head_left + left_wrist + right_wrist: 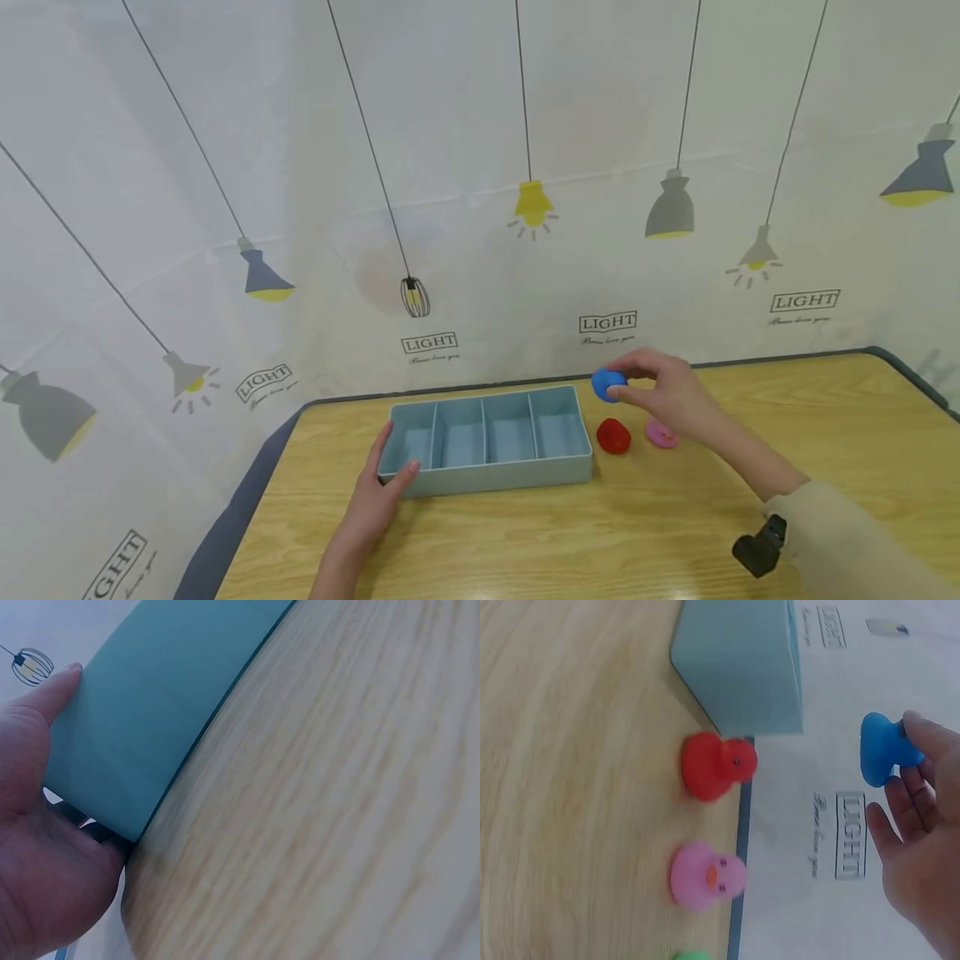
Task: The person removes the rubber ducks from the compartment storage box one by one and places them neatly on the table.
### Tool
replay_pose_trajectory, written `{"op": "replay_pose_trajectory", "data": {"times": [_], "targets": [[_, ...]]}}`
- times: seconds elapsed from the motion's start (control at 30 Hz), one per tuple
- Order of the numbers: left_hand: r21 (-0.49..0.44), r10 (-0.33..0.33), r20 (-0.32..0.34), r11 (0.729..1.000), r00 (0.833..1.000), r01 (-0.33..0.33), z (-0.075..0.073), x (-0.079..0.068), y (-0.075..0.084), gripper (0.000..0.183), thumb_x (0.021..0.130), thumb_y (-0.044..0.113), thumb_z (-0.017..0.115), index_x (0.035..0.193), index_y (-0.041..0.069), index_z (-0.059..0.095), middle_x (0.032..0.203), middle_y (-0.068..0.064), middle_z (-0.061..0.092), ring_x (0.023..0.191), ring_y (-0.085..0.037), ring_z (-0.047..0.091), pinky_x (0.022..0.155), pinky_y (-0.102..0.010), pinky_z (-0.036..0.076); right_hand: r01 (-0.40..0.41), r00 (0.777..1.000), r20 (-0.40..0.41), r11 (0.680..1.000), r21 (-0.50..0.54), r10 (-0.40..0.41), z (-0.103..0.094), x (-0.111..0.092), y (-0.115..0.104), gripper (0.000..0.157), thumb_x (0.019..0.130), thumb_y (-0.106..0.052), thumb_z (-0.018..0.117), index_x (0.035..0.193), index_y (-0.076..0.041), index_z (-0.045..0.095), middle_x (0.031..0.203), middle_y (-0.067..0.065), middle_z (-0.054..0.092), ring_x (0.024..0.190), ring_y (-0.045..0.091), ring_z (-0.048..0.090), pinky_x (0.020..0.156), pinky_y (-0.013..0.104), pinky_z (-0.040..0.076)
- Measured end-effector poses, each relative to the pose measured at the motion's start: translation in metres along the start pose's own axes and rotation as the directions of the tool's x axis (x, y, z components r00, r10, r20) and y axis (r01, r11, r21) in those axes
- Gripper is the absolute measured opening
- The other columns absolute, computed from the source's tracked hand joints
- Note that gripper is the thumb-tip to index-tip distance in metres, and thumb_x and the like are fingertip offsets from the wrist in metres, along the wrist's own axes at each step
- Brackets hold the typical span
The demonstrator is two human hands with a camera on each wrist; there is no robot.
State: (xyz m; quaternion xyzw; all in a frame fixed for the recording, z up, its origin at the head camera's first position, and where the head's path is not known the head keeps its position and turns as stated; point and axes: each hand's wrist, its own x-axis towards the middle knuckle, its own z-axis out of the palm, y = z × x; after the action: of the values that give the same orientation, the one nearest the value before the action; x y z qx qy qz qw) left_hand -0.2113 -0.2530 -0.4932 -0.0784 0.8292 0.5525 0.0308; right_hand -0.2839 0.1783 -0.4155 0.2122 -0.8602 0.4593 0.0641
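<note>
A pale blue box with a row of open compartments stands on the table. My left hand holds its left end, the thumb on the front wall and the fingers around the side. Past the box's right end, my right hand pinches a blue rubber duck between thumb and fingers, above the tabletop. Below that hand sit a red rubber duck, close to the box, and a pink rubber duck farther right. No duck shows inside the compartments.
A wood-grain table with a dark edge carries everything. Part of a green object shows at the bottom of the right wrist view. Behind the table hangs a pale curtain printed with lamps. A black device sits at my right wrist.
</note>
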Motion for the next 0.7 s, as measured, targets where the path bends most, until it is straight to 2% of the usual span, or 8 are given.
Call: {"op": "replay_pose_trajectory", "data": {"times": [0.17, 0.3, 0.37, 0.43, 0.5, 0.57, 0.63, 0.7], "targets": [[0.003, -0.004, 0.002, 1.0, 1.0, 0.004, 0.0, 0.001, 0.0, 0.087, 0.099, 0.045, 0.066, 0.166, 0.031, 0.012, 0.169, -0.022, 0.009, 0.153, -0.049, 0.006, 0.118, -0.07, 0.008, -0.013, 0.999, -0.049, 0.999, -0.049, 0.01, -0.024, -0.007, 0.009, 0.029, 0.093, -0.018, 0.078, 0.118, -0.003, 0.073, 0.116, 0.01, 0.07, 0.109, 0.032, 0.067, 0.094, 0.04, 0.056], [-0.002, -0.007, 0.003, 1.0, 1.0, 0.007, 0.001, 0.001, -0.001, 0.085, 0.101, 0.042, 0.065, 0.166, 0.031, 0.012, 0.17, -0.022, 0.008, 0.153, -0.048, 0.005, 0.119, -0.069, 0.007, -0.024, 0.996, -0.088, 0.996, -0.092, 0.016, -0.042, -0.016, 0.018, 0.032, 0.094, -0.018, 0.078, 0.12, 0.0, 0.071, 0.117, 0.015, 0.07, 0.109, 0.035, 0.067, 0.088, 0.025, 0.056], [-0.004, -0.005, 0.005, 1.0, 1.0, 0.005, 0.001, 0.001, -0.001, 0.084, 0.101, 0.041, 0.065, 0.166, 0.031, 0.012, 0.169, -0.022, 0.008, 0.153, -0.048, 0.004, 0.119, -0.069, 0.006, -0.038, 0.993, -0.117, 0.993, -0.112, 0.025, -0.051, -0.02, 0.025, 0.033, 0.094, -0.018, 0.078, 0.12, 0.0, 0.071, 0.117, 0.016, 0.07, 0.105, 0.027, 0.068, 0.084, 0.017, 0.054], [-0.005, -0.007, 0.007, 1.0, 1.0, 0.007, 0.001, 0.001, -0.001, 0.084, 0.101, 0.042, 0.065, 0.166, 0.031, 0.013, 0.169, -0.022, 0.008, 0.153, -0.049, 0.004, 0.119, -0.07, 0.006, -0.042, 0.989, -0.143, 0.991, -0.13, 0.024, -0.059, -0.024, 0.034, 0.034, 0.093, -0.017, 0.078, 0.121, 0.001, 0.071, 0.118, 0.019, 0.069, 0.101, 0.01, 0.067, 0.08, 0.01, 0.049], [0.0, -0.01, 0.007, 1.0, 1.0, 0.01, 0.001, 0.001, -0.001, 0.085, 0.1, 0.043, 0.065, 0.166, 0.031, 0.012, 0.169, -0.023, 0.008, 0.153, -0.05, 0.005, 0.118, -0.07, 0.006, -0.048, 0.987, -0.157, 0.988, -0.144, 0.025, -0.068, -0.028, 0.043, 0.034, 0.094, -0.016, 0.078, 0.122, 0.001, 0.071, 0.118, 0.021, 0.069, 0.098, -0.007, 0.06, 0.078, 0.006, 0.047], [0.004, -0.01, 0.006, 1.0, 1.0, 0.01, 0.001, 0.001, -0.001, 0.086, 0.1, 0.044, 0.066, 0.166, 0.032, 0.012, 0.169, -0.024, 0.008, 0.152, -0.05, 0.005, 0.118, -0.071, 0.006, -0.045, 0.987, -0.16, 0.987, -0.154, 0.02, -0.076, -0.033, 0.053, 0.034, 0.094, -0.015, 0.077, 0.123, 0.002, 0.07, 0.119, 0.023, 0.068, 0.095, -0.019, 0.051, 0.077, 0.004, 0.046], [0.005, -0.013, 0.005, 1.0, 1.0, 0.013, 0.001, 0.001, -0.001, 0.086, 0.1, 0.044, 0.065, 0.166, 0.032, 0.012, 0.169, -0.024, 0.008, 0.152, -0.05, 0.005, 0.118, -0.07, 0.007, -0.051, 0.987, -0.16, 0.985, -0.165, 0.024, -0.083, -0.037, 0.06, 0.035, 0.094, -0.013, 0.076, 0.124, 0.003, 0.069, 0.119, 0.024, 0.067, 0.096, -0.021, 0.049, 0.077, 0.004, 0.046], [-0.003, -0.017, 0.003, 1.0, 1.0, 0.017, 0.001, 0.001, -0.001, 0.085, 0.1, 0.044, 0.065, 0.166, 0.033, 0.013, 0.169, -0.023, 0.008, 0.153, -0.049, 0.004, 0.119, -0.07, 0.006, -0.067, 0.987, -0.157, 0.981, -0.18, 0.039, -0.089, -0.042, 0.067, 0.035, 0.095, -0.012, 0.076, 0.124, 0.005, 0.068, 0.12, 0.026, 0.066, 0.098, -0.012, 0.055, 0.077, 0.003, 0.046]]}}
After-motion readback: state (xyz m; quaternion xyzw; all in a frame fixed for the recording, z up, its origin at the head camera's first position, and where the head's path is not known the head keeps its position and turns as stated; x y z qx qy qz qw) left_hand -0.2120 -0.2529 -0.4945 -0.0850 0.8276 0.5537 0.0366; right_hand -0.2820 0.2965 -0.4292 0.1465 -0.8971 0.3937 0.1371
